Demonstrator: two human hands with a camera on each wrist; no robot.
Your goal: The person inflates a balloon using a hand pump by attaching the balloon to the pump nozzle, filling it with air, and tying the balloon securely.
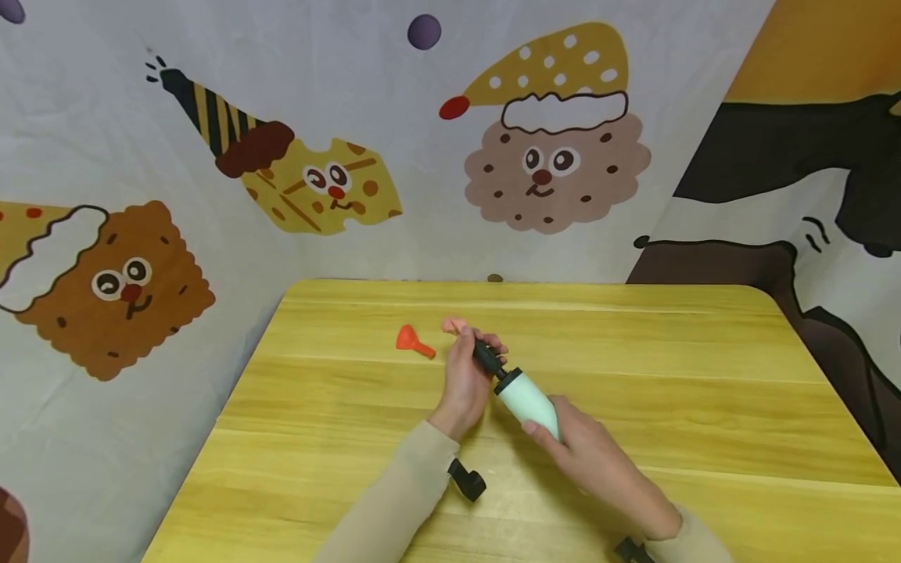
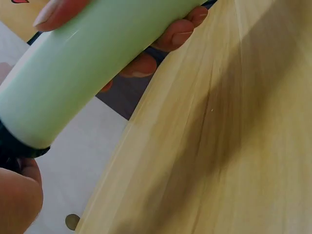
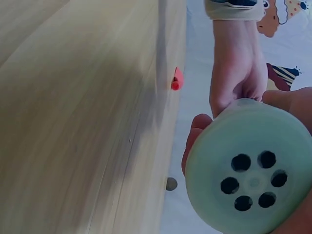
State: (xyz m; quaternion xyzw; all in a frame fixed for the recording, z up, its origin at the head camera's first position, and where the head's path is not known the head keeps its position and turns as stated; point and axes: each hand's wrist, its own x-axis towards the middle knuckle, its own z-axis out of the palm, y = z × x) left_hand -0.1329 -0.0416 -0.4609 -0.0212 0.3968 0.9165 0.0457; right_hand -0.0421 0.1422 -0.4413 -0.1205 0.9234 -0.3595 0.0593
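Gripping a pale green pump (image 1: 526,403), right hand (image 1: 597,460) round its body, left hand (image 1: 464,383) round its black end (image 1: 486,357).

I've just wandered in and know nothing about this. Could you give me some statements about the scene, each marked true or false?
1. The right hand grips the mint-green pump. True.
2. A red balloon lies on the table, apart from both hands. True.
3. That red balloon is blown up big and round. False: it is small and not inflated.
4. The left hand lies flat on the table, away from the pump. False: it is at the pump's black end.
5. The pump's round end has six holes. True.
6. The table has a plain white top. False: it shows yellowish wood grain.
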